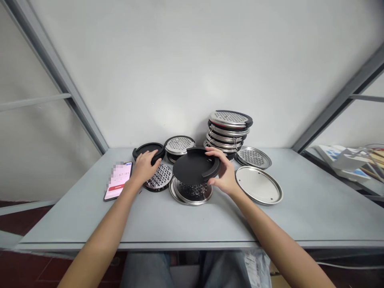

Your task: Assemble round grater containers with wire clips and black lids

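- The right hand (223, 172) is holding the near lid (196, 170) by its rim, thumb below and fingers above; the far side of that lid is going without support, so a loose pinch could be letting it tip.
- That lid is sitting over the middle grater (195, 194), and whether the two are touching is staying unclear; a slip could be scraping it on the raised teeth.
- The left hand (147, 166) is resting its fingers on the rim of the far lid (147, 148); whether it is gripping or just touching, one cannot tell.
- The left grater (160, 176) is lying just beside that hand, so a careless drag could be catching skin on its holes.
- The stack (229, 134) is standing tall and uneven behind the right hand; a backward knock could be toppling it.
- The phone (120, 182) is lying near the left forearm, where a sweep could be shifting it across the table (192, 228).
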Demonstrator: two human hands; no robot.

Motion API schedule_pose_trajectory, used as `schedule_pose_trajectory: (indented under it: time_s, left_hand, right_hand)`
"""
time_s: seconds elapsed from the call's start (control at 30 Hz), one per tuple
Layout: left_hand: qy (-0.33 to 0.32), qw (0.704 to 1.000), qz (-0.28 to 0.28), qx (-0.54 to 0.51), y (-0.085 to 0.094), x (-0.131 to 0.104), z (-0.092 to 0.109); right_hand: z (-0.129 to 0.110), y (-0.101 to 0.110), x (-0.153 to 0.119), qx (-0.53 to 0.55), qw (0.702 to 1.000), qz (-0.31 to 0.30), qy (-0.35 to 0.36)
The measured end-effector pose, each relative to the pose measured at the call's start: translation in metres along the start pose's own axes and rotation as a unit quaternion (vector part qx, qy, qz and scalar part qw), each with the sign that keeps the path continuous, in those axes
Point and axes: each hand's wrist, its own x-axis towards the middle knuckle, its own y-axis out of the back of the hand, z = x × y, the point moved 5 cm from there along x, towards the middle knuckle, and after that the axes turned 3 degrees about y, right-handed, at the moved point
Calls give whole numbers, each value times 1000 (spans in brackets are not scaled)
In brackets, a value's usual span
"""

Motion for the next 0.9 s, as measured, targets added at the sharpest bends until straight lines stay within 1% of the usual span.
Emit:
schedule_pose_trajectory:
  time_s: [0.07,0.17,0.27,0.43,0.53,0.67,0.77,0.9]
  left_hand:
    - [0,999,-23,31,-6,0,-8]
    - [14,998,-25,48,-6,1,-19]
    - [27,998,-33,41,-3,4,-29]
    - [2,999,-45,11,-1,7,-40]
    - [-6,999,-49,-4,-3,8,-41]
    - [5,999,-43,4,-6,10,-38]
    - [16,999,-33,4,-7,12,-33]
    - [34,999,-7,5,-8,14,-31]
  right_hand:
    - [0,1,0,3,1000,4,8]
    - [2,2,0,-7,1000,2,-1]
    - [3,2,0,-11,1000,1,-13]
    - [2,3,0,11,1000,8,3]
    - [2,4,0,27,1000,16,3]
    - [4,4,0,39,999,24,13]
    - [6,2,-1,51,998,20,30]
    - [8,1,-2,51,998,14,31]
